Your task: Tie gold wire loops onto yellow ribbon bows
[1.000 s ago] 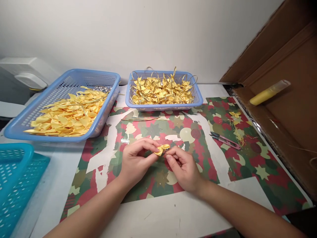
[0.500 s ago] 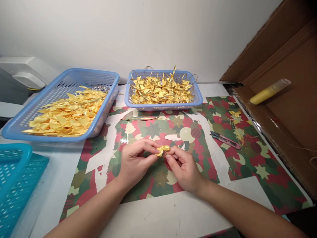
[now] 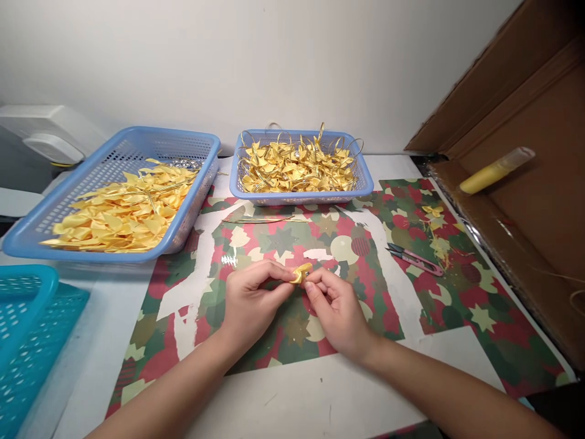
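A small yellow satin ribbon bow (image 3: 299, 274) is held above the patterned sheet, in front of me. My left hand (image 3: 256, 296) pinches its left side between thumb and fingers. At the bow's right edge, the thumb and index finger of my right hand (image 3: 338, 308) are pressed together, with the other fingers curled. A tiny shiny spot shows by these fingertips, too small to name. Part of the bow is hidden behind the fingers of both hands.
A blue basket (image 3: 91, 255) of yellow ribbon pieces stands left; another blue basket (image 3: 301, 196) holds bows with gold cords. Gold strands (image 3: 258, 220) lie ahead. Thread snips (image 3: 415, 259) and a loose bow (image 3: 432, 211) lie right, near a cardboard box (image 3: 516, 110). A teal basket (image 3: 59, 329) is front left.
The bow has turned and its loops look narrower from here. My right fingertips have come up against its right side, while my left hand keeps its pinch.
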The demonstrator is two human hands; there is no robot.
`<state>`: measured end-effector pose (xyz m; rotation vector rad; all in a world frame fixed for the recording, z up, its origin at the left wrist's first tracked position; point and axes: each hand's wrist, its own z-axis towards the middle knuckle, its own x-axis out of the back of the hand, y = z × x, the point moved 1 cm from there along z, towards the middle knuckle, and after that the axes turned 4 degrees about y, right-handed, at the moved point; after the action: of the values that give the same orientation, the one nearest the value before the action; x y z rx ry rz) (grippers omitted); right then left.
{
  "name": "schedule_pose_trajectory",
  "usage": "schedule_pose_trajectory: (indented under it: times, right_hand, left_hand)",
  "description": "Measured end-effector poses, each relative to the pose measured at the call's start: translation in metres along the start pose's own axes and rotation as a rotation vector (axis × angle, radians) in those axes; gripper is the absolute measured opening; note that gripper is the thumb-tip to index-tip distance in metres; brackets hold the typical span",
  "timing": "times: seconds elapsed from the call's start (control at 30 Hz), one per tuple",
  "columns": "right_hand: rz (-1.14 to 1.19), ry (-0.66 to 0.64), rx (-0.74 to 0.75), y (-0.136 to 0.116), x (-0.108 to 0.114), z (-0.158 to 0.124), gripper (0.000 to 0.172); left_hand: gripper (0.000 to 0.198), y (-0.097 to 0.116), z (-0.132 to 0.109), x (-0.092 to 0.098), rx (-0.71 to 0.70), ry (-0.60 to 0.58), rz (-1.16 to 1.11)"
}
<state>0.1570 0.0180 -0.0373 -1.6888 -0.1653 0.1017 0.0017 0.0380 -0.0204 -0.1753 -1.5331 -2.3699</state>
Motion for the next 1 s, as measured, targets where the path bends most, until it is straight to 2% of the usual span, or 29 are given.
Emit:
schedule_pose_trajectory:
  times: [0.17,0.4,0.5,1.0]
  right_hand:
    - [0.028,-0.005,-0.003,-0.0006,0.0006,0.0014,0.022]
    - [0.053,-0.026,-0.001,-0.0018,0.0016,0.0003,0.018]
    - [0.056,-0.022,0.000,-0.0017,0.0009,0.0001,0.019]
    - [0.039,0.003,0.090,-0.0038,0.0053,0.0014,0.017]
  left_hand:
    - [0.017,0.0006,-0.0003,-0.0011,-0.043,0.008,-0.004]
    - [0.017,0.0013,-0.0020,-0.0072,0.202,0.073,-0.273]
    - [0.018,0.0006,-0.0013,-0.0080,0.237,0.058,-0.328]
    - [0.025,0.0004,0.0005,-0.0004,-0.004,0.005,-0.109]
